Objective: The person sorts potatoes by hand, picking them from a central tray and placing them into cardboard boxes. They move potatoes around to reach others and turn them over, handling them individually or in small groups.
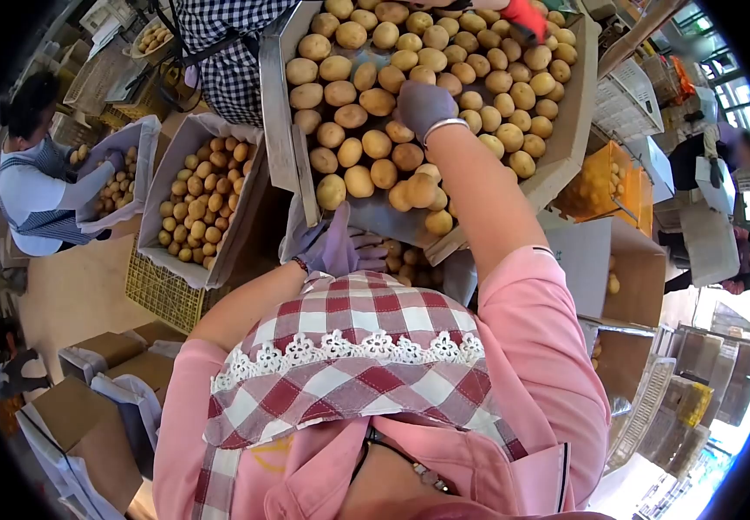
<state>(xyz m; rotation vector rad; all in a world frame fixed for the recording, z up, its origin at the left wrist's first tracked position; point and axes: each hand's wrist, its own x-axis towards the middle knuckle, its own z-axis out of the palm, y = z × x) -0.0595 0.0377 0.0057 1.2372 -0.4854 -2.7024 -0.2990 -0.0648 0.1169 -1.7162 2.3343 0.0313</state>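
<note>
Many round, yellow-brown potatoes [378, 102] lie in a wide metal-edged sorting tray [576, 147] in front of me. My right hand [427, 108], in a grey-purple glove, reaches into the middle of the tray and rests among the potatoes. Its fingers curl downward and are hidden behind the back of the hand. By the tray's near left corner is my left hand [345, 247], gloved in pale purple, with thumb and fingers apart. Below the tray's lip, beside that hand, more potatoes [410, 260] show in a partly hidden container.
A lined crate of potatoes [249, 186] stands left on a yellow crate [154, 290]. Further left a co-worker [32, 173] handles potatoes. A red-sleeved arm [527, 17] reaches over the tray's far side. Right are an orange crate [605, 182] and a cardboard box [639, 269].
</note>
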